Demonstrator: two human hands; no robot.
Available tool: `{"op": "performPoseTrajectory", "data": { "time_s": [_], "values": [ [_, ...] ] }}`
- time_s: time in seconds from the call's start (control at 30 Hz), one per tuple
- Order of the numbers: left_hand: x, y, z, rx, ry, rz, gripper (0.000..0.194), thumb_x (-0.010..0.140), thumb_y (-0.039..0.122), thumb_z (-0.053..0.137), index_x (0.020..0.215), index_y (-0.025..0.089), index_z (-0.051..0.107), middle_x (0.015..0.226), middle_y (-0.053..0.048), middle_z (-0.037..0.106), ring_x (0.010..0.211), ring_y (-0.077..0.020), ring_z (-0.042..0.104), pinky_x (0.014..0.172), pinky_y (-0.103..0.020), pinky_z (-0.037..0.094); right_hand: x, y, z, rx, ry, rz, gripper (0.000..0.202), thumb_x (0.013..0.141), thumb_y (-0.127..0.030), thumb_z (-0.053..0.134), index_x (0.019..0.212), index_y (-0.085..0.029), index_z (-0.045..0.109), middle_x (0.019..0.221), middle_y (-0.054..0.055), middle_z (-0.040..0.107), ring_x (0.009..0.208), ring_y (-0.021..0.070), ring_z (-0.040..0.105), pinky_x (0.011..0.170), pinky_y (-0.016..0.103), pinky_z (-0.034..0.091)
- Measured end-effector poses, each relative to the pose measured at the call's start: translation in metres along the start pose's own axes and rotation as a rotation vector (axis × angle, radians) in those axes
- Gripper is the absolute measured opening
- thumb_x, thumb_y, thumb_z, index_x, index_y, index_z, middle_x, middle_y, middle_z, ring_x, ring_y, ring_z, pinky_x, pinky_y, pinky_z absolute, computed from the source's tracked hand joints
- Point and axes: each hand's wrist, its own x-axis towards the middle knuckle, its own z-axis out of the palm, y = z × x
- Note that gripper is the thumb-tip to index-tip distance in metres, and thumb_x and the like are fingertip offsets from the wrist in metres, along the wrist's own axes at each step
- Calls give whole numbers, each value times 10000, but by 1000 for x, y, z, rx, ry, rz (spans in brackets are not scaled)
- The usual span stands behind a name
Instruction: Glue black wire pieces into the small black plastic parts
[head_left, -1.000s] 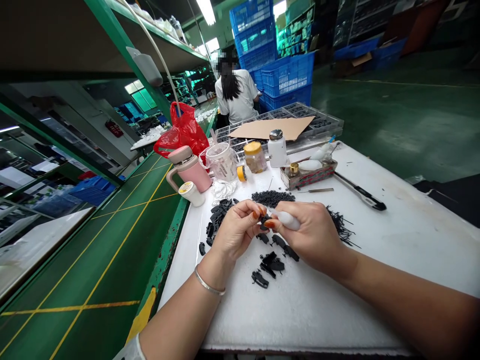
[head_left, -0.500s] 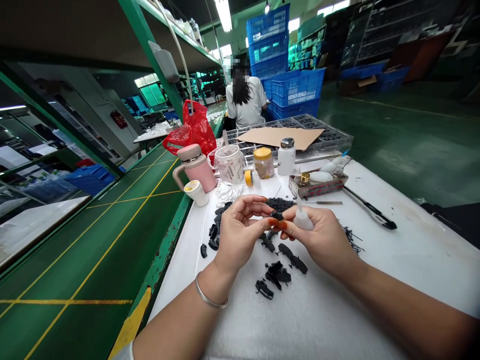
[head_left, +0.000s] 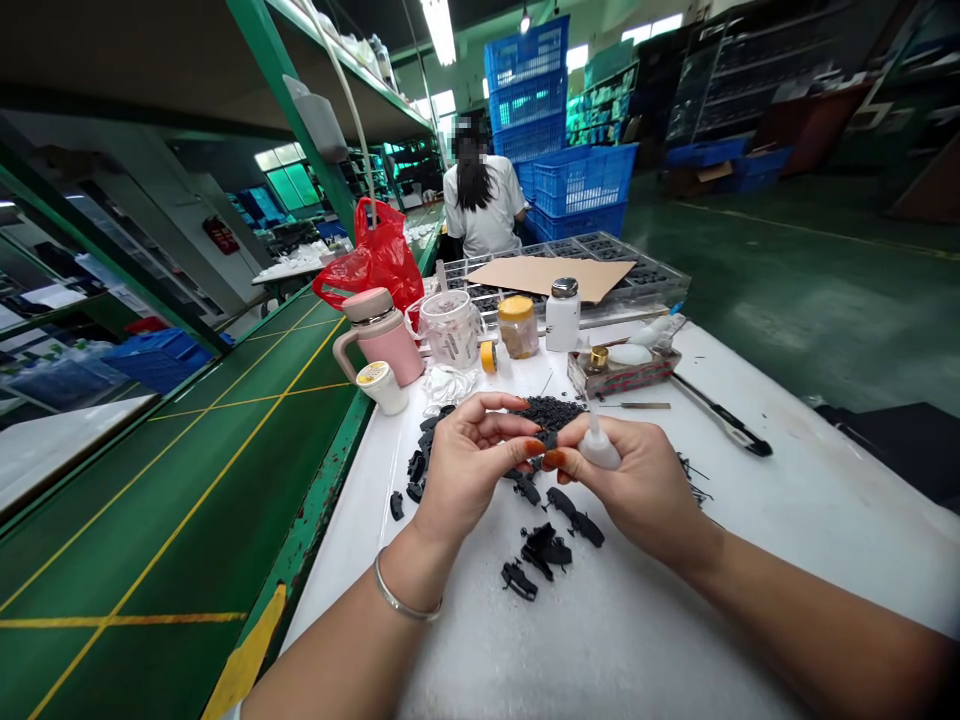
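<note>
A small black part point(head_left: 550, 438) is pinched between the fingertips of both hands above the white table. My left hand point(head_left: 471, 462) holds its left side between thumb and fingers. With thumb and forefinger my right hand point(head_left: 637, 480) grips its right side, and a white squeeze bottle point(head_left: 600, 450) with a thin upright nozzle rests in the same hand. Under and behind the hands lies a heap of tiny black pieces point(head_left: 553, 411). Several curved black parts point(head_left: 546, 547) are scattered nearer the front, and more point(head_left: 417, 465) lie left of my left hand.
Behind stand a pink mug point(head_left: 386, 340), a clear tub point(head_left: 450, 325), a yellow-lidded jar point(head_left: 517, 328) and a white bottle point(head_left: 563, 315). A small tray point(head_left: 626, 375) and a black-handled tool point(head_left: 724, 415) are at right. A green belt point(head_left: 202, 450) runs along the left; a person point(head_left: 484, 200) sits beyond.
The view has shifted slightly, moving the whole scene a little left. Both hands still hold the small black part, which has turned slightly between the fingertips.
</note>
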Motion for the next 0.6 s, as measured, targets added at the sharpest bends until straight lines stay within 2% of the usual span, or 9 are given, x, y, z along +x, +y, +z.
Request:
{"op": "performPoseTrajectory", "data": {
  "time_s": [0.37,0.6],
  "values": [
    [2,-9,0,-83,-27,-62,309,686,226,801,935,110,659,800,-81,646,673,-155,616,559,-198,512,-3,-7,-2,-81,30,-56,180,831,-251,625,682,-151,629,583,-17,588,524,112,504,499,210,370],
    [1,-12,3,-106,8,-108,285,671,224,811,886,115,659,809,-74,656,670,-141,619,554,-179,523,-5,-6,-4,-135,68,-104,140,827,-214,639,700,-154,642,598,-31,595,535,96,510,517,193,364]
  ]
}}
